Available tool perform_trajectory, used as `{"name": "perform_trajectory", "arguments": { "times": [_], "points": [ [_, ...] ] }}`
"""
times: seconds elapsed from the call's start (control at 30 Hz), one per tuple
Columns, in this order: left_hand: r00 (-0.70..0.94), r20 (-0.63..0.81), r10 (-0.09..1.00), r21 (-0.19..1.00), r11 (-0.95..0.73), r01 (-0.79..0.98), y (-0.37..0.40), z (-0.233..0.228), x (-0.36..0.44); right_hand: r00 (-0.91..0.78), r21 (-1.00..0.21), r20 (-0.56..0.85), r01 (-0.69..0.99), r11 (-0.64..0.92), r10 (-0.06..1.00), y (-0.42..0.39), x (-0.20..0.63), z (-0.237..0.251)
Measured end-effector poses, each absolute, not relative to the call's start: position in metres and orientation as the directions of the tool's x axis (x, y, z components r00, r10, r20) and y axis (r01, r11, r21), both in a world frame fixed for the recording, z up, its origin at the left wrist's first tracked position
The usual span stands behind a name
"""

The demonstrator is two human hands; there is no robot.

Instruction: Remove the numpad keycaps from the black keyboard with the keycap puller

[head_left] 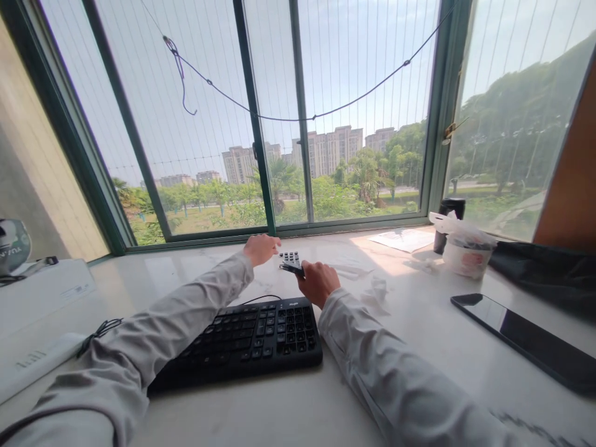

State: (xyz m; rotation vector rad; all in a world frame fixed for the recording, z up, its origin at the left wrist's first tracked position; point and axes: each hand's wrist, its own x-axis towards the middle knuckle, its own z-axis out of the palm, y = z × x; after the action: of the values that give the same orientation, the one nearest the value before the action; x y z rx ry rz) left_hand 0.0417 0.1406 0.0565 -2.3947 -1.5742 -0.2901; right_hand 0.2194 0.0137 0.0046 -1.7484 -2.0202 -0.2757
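Observation:
My right hand (pixel 320 282) is closed around a small dark tool (pixel 292 268) with a narrow end pointing left; its exact kind is too small to tell. Just beyond that tool, several small black squares (pixel 289 256) lie in rows on the white surface. To their left, my left hand (pixel 261 249) hovers with its fingers stretched out to the right and nothing visible in them. A black keyboard (pixel 261 338) lies nearer to me, between my forearms, its left part hidden by my left sleeve.
On the right are a black phone (pixel 526 341), a bagged white tub (pixel 468 256), a dark cylinder (pixel 440 239) and black cloth (pixel 549 273). Paper (pixel 403 239) and crumpled clear plastic (pixel 375 292) lie nearer the middle. At left sits a white box (pixel 46 298). A window (pixel 279 230) closes the back.

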Motion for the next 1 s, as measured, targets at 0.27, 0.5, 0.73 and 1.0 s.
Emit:
{"name": "perform_trajectory", "arguments": {
  "times": [0.27, 0.5, 0.73, 1.0],
  "points": [
    [0.473, 0.452, 0.757, -0.048, -0.509, 0.860, 0.010, 0.051, 0.011, -0.006, -0.329, 0.573, 0.914, 0.237, 0.820, 0.014, 0.216, -0.002],
    [0.421, 0.456, 0.784, 0.171, -0.541, 0.823, -0.010, 0.008, 0.009, 0.247, -0.913, 0.407, 0.147, 0.381, 0.880, 0.013, 0.202, 0.005],
    [0.491, 0.439, 0.752, 0.323, -0.642, 0.695, -0.018, -0.005, 0.009, 0.047, -0.822, 0.134, -0.553, 0.137, 0.990, -0.004, 0.175, 0.005],
    [0.510, 0.410, 0.756, 0.362, -0.648, 0.670, -0.023, -0.007, 0.013, 0.018, -0.835, 0.090, -0.544, 0.085, 0.996, -0.013, 0.166, -0.001]
  ]
}}
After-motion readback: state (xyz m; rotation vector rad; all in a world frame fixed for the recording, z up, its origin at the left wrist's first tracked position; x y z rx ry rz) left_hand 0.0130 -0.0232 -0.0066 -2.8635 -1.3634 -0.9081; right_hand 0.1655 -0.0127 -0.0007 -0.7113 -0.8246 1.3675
